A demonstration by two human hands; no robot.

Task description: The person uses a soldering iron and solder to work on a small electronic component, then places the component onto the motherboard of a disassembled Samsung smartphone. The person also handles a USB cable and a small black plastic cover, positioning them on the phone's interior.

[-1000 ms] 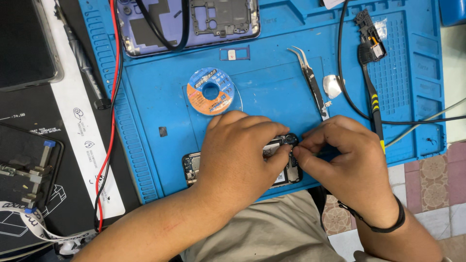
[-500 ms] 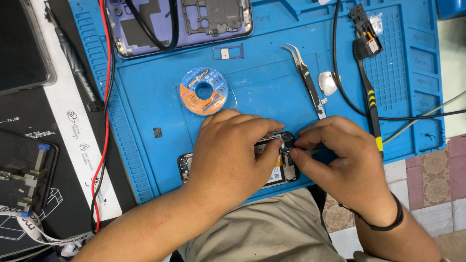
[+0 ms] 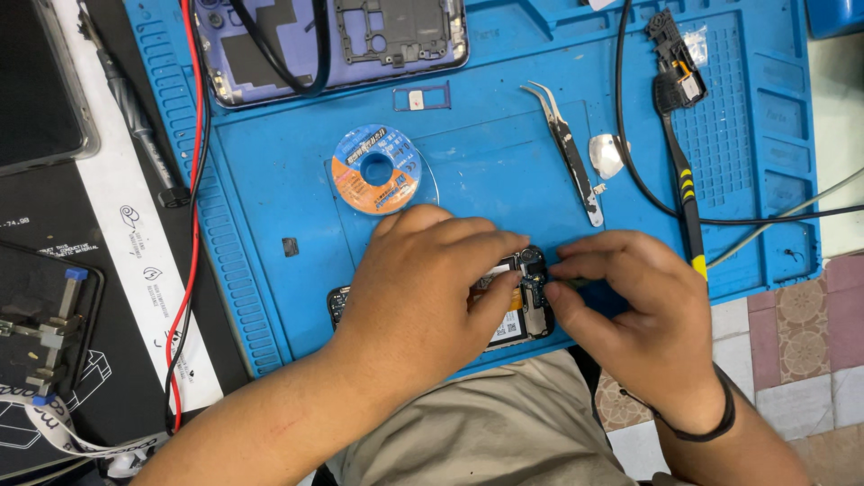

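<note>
Blue silicone work mat (image 3: 504,171) on the desk, seen from above. Lower centre of the frame: an opened phone (image 3: 522,297) with its back removed lies on the mat close to the near edge, largely covered by the left hand (image 3: 423,288), which presses down on it with fingers spread over its body. The right hand (image 3: 630,306) is pinched narrow at the phone's exposed upper end, fingertips touching the small dark parts there; whether it holds a separate piece cannot be told. The phone is judged light, stiff and flat, but fragile where the boards lie bare; the safe hold is along its side rails, not on the open interior. Its closeness to the mat's near edge leaves little margin toward the lap. Open room lies in the mat's centre, between the solder-wick spool (image 3: 375,168) at upper left and the tweezers (image 3: 570,151) at upper right. A black cable (image 3: 648,193) loops just right of the tweezers.
</note>
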